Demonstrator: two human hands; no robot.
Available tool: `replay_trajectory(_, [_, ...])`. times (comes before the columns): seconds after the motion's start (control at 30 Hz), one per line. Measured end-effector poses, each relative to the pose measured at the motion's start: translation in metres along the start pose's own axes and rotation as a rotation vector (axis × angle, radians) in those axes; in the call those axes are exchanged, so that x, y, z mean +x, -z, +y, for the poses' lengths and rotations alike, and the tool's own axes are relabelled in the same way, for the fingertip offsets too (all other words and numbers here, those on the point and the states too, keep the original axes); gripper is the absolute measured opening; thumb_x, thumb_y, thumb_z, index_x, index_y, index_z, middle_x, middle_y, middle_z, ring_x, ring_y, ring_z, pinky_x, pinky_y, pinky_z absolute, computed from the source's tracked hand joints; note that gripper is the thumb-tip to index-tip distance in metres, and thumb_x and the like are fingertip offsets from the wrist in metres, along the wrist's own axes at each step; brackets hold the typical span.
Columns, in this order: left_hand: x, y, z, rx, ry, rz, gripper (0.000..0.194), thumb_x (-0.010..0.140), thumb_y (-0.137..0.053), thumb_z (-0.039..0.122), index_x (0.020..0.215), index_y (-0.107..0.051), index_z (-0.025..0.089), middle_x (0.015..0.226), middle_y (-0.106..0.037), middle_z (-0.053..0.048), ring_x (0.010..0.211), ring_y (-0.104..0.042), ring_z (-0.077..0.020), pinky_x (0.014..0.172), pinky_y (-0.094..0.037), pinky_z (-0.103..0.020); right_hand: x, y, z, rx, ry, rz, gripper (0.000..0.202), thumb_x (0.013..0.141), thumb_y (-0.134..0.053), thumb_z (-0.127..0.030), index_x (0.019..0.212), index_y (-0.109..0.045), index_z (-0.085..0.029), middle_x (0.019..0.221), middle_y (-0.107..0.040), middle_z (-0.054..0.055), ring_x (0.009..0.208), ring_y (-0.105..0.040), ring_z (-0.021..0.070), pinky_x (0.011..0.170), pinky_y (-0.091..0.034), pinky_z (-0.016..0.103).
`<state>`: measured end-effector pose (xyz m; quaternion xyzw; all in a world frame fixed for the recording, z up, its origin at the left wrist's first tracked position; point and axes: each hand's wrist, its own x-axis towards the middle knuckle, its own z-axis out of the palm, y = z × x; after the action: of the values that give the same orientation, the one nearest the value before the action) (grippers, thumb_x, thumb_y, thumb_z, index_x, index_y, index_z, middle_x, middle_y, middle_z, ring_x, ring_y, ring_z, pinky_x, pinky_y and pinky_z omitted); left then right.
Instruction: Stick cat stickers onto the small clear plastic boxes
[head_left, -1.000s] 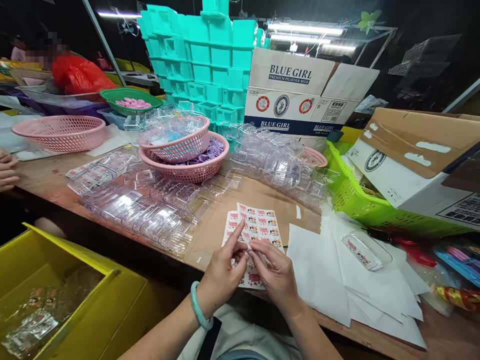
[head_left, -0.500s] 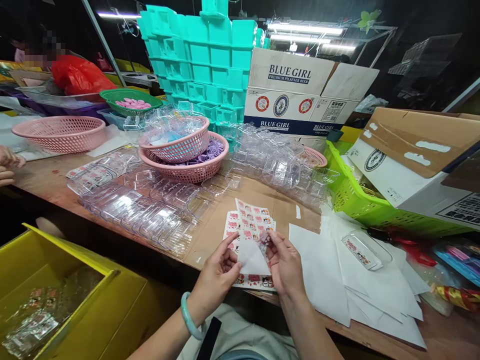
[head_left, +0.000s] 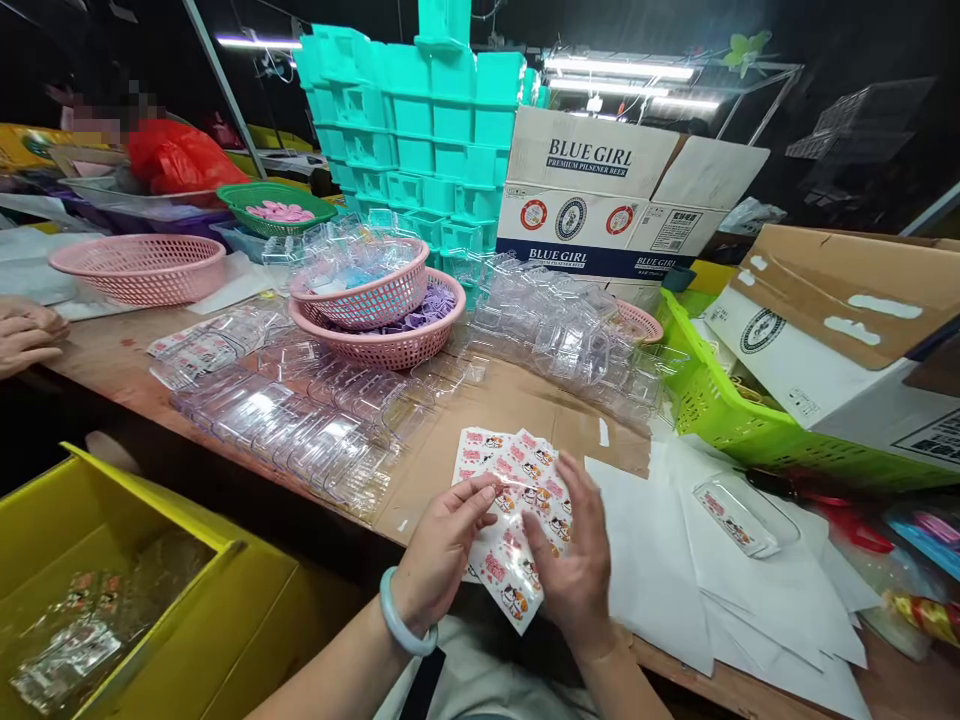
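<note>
A sticker sheet with cat and pink lettering prints (head_left: pixel 517 540) lies tilted over other printed sheets (head_left: pixel 471 445) near the table's front edge. My left hand (head_left: pixel 454 530) pinches at the sheet's left side, fingertips closed; what is between them is too small to make out. My right hand (head_left: pixel 576 550) is spread at the sheet's right side, thumb on or just over it, fingers apart. To the right, a clear plastic case with a cat sticker (head_left: pixel 739 515) rests on white backing papers (head_left: pixel 652 560). Rows of clear plastic cases (head_left: pixel 300 430) lie on the left.
Pink baskets (head_left: pixel 375 345) stand behind the cases, with a teal bin stack (head_left: pixel 450 130) beyond. A green basket (head_left: pixel 720 410) and cartons (head_left: pixel 592 200) stand at right and back. A yellow box (head_left: pixel 247 600) is lower left. Another person's hands (head_left: pixel 30 335) rest at far left.
The top sheet has turned, showing its printed face where a white underside was folded over. My right hand has opened from a pinch. The view has shifted slightly.
</note>
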<state>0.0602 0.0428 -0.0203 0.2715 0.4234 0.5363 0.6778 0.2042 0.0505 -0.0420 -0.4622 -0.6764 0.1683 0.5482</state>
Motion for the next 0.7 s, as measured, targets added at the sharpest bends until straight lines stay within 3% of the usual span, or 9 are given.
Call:
replay_trajectory(0.03, [0.002,0.002,0.000,0.043,-0.019,-0.007,0.024,0.079,-0.067,0.035,0.096,-0.071,0.018,0.110,-0.067,-0.009,0.098,-0.059,-0.0199,0.087,-0.044,-0.030,0.006,0.002,0.001,0.108,-0.159,0.002,0.053,0.083,-0.065,-0.032,0.133,-0.048,-0.022,0.133,-0.054,0.012,0.121,-0.052,0.0277,0.099,-0.046,0.047])
replay_trajectory(0.1, [0.009,0.007,0.002,0.182,-0.091,-0.081,0.021,0.081,-0.064,0.034,0.091,-0.072,0.017,0.115,-0.066,-0.009,0.105,-0.058,-0.0220,0.093,-0.041,-0.032,0.019,0.008,0.006,0.330,-0.434,-0.138,0.045,0.081,-0.067,-0.041,0.119,-0.059,-0.019,0.110,-0.066,0.010,0.098,-0.063,0.0240,0.083,-0.054,0.038])
replay_trajectory(0.17, [0.023,0.009,0.004,0.390,-0.189,-0.163,0.021,0.083,-0.061,0.033,0.089,-0.073,0.017,0.115,-0.066,-0.010,0.111,-0.056,-0.0239,0.097,-0.040,-0.033,0.032,0.012,0.014,0.458,-0.588,-0.281,0.034,0.077,-0.070,-0.044,0.096,-0.069,-0.017,0.085,-0.069,0.006,0.076,-0.063,0.0185,0.070,-0.053,0.030])
replay_trajectory(0.2, [0.034,0.009,0.006,0.537,-0.251,-0.165,0.022,0.084,-0.059,0.033,0.092,-0.072,0.017,0.113,-0.066,-0.010,0.110,-0.057,-0.0238,0.096,-0.041,-0.033,0.038,0.013,0.018,0.475,-0.617,-0.274,0.030,0.075,-0.072,-0.044,0.087,-0.070,-0.016,0.077,-0.068,0.004,0.071,-0.061,0.0162,0.067,-0.051,0.027])
replay_trajectory(0.3, [0.086,0.005,0.021,1.002,-0.465,0.033,0.029,0.084,-0.057,0.028,0.109,-0.067,0.017,0.114,-0.066,-0.011,0.107,-0.058,-0.0231,0.094,-0.044,-0.034,0.047,0.017,0.033,0.458,-0.616,0.007,0.026,0.070,-0.077,-0.042,0.080,-0.070,-0.018,0.074,-0.066,0.000,0.068,-0.057,0.0126,0.065,-0.048,0.023])
replay_trajectory(0.37, [0.129,0.001,0.036,1.107,-0.551,0.163,0.030,0.080,-0.060,0.022,0.109,-0.065,0.016,0.125,-0.058,-0.014,0.119,-0.049,-0.0268,0.104,-0.034,-0.039,0.048,0.018,0.040,0.453,-0.616,0.150,0.027,0.068,-0.078,-0.041,0.081,-0.070,-0.019,0.074,-0.064,-0.001,0.066,-0.055,0.0115,0.063,-0.047,0.022])
replay_trajectory(0.5, [0.198,-0.006,0.069,1.176,-0.585,0.282,0.016,0.066,-0.067,0.006,0.079,-0.067,0.015,0.107,-0.064,-0.016,0.121,-0.041,-0.0353,0.110,-0.017,-0.053,0.041,0.020,0.042,0.419,-0.636,0.128,0.029,0.068,-0.077,-0.042,0.084,-0.070,-0.019,0.074,-0.065,-0.001,0.062,-0.055,0.0114,0.062,-0.049,0.023])
replay_trajectory(0.6, [0.208,-0.012,0.078,1.168,-0.589,0.298,0.015,0.066,-0.063,0.002,0.061,-0.061,0.016,0.085,-0.066,-0.013,0.110,-0.049,-0.0342,0.105,-0.023,-0.055,0.035,0.022,0.041,0.374,-0.626,0.096,0.034,0.070,-0.074,-0.045,0.093,-0.069,-0.020,0.089,-0.068,0.004,0.068,-0.061,0.0151,0.066,-0.053,0.028])
replay_trajectory(0.7, [0.178,-0.019,0.064,1.116,-0.607,0.290,0.009,0.076,-0.060,0.012,0.067,-0.062,0.016,0.084,-0.066,-0.011,0.098,-0.056,-0.0277,0.093,-0.040,-0.045,0.037,0.018,0.040,0.372,-0.588,0.133,0.046,0.075,-0.070,-0.045,0.114,-0.060,-0.024,0.123,-0.060,0.009,0.090,-0.065,0.0213,0.082,-0.054,0.036])
